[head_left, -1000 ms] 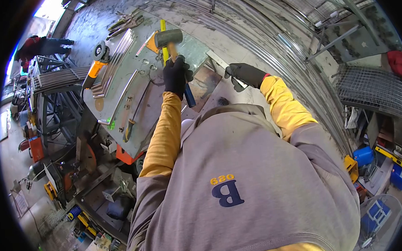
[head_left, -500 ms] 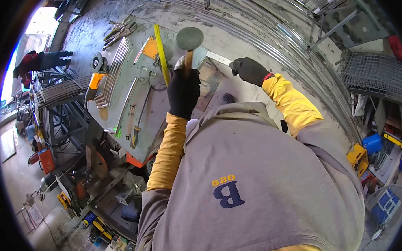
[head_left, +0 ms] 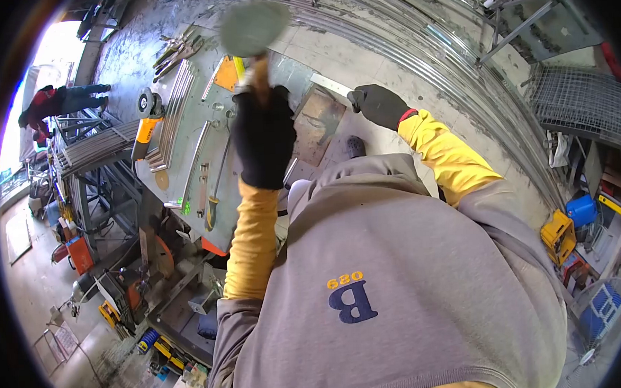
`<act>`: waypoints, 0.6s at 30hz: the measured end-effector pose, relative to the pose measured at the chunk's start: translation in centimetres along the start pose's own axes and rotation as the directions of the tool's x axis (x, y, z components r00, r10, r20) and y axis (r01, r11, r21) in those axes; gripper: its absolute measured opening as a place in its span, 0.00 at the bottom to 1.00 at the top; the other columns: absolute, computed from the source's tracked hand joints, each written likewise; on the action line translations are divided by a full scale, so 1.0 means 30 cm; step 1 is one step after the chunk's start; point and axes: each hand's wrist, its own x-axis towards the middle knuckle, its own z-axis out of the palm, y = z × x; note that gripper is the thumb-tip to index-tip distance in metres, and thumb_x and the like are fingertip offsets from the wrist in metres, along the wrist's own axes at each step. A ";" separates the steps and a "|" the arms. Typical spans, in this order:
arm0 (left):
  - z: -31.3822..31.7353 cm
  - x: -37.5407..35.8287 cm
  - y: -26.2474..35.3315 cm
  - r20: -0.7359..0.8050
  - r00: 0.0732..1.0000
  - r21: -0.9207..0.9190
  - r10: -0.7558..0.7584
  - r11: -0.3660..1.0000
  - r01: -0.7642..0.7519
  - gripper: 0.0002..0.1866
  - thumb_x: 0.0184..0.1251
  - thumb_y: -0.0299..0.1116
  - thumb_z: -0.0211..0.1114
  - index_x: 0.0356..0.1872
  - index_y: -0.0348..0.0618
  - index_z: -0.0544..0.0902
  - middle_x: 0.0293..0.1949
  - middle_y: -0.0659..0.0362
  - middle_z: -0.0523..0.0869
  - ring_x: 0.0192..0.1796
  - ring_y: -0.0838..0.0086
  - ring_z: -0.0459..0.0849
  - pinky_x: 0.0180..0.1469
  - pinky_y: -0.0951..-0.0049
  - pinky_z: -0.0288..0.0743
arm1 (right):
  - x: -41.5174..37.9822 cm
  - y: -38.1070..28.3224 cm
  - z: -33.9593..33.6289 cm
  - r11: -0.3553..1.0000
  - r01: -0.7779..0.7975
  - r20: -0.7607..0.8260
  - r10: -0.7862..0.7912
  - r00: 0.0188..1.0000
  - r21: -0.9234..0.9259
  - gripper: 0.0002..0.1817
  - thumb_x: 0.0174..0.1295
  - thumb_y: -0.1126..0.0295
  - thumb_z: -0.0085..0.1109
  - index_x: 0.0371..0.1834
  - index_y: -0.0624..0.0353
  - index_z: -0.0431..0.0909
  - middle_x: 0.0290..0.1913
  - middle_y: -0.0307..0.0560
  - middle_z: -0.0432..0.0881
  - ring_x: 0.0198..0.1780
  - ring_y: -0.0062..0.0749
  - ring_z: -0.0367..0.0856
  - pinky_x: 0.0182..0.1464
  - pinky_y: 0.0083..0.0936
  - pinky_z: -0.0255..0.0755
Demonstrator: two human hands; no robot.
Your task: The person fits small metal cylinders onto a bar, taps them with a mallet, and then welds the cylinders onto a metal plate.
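My left hand (head_left: pixel 266 137), in a black glove, is wrapped round the wooden handle (head_left: pixel 260 75) of a mallet. Its round grey-green head (head_left: pixel 255 28) is raised towards the camera above the metal table (head_left: pixel 184 161) and smeared by motion. To the right, my gloved right hand (head_left: pixel 379 108) is closed on one end of a flat metal strip (head_left: pixel 330 83). The strip's other end reaches the table's far corner. Behind the mallet, a yellow bar (head_left: pixel 238 64) is mostly hidden by my left hand.
On the table lie an angle grinder (head_left: pixel 147 125), metal rods (head_left: pixel 172 113), a screwdriver (head_left: pixel 213 209), an orange triangular piece (head_left: pixel 226 74) and clamps (head_left: pixel 177 53). Long metal tubes (head_left: pixel 415 57) line the floor. Another person (head_left: pixel 60 104) is at the far left. Wire mesh (head_left: pixel 584 102) stands right.
My left hand has moved left with the mallet, whose head is now higher in view and looks larger. My right hand, still on the strip, has shifted slightly left.
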 end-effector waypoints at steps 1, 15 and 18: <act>-0.043 0.013 0.032 -0.016 0.988 -0.389 -0.154 0.911 0.136 0.16 0.86 0.46 0.61 0.53 0.42 0.83 0.41 0.54 0.86 0.36 0.66 0.86 0.36 0.63 0.81 | -0.001 -0.003 0.000 1.000 -0.010 -0.003 0.010 1.000 0.003 0.25 0.82 0.51 0.45 0.39 0.55 0.88 0.39 0.60 0.88 0.43 0.63 0.84 0.51 0.52 0.76; -0.020 0.081 -0.045 -0.118 0.993 0.160 0.019 0.987 0.000 0.13 0.77 0.35 0.68 0.44 0.41 0.72 0.27 0.49 0.85 0.28 0.49 0.87 0.31 0.54 0.79 | 0.004 0.016 0.001 0.989 0.095 -0.052 -0.101 0.993 -0.117 0.19 0.80 0.55 0.51 0.39 0.54 0.87 0.36 0.56 0.88 0.40 0.58 0.86 0.43 0.47 0.78; 0.082 0.084 -0.149 -0.045 0.985 -0.284 -0.168 0.947 0.149 0.14 0.77 0.36 0.69 0.43 0.39 0.73 0.25 0.58 0.82 0.24 0.67 0.82 0.27 0.65 0.76 | -0.028 -0.056 -0.030 0.972 -0.107 0.034 0.103 0.994 0.209 0.19 0.82 0.54 0.52 0.39 0.54 0.85 0.30 0.47 0.85 0.35 0.42 0.85 0.38 0.38 0.77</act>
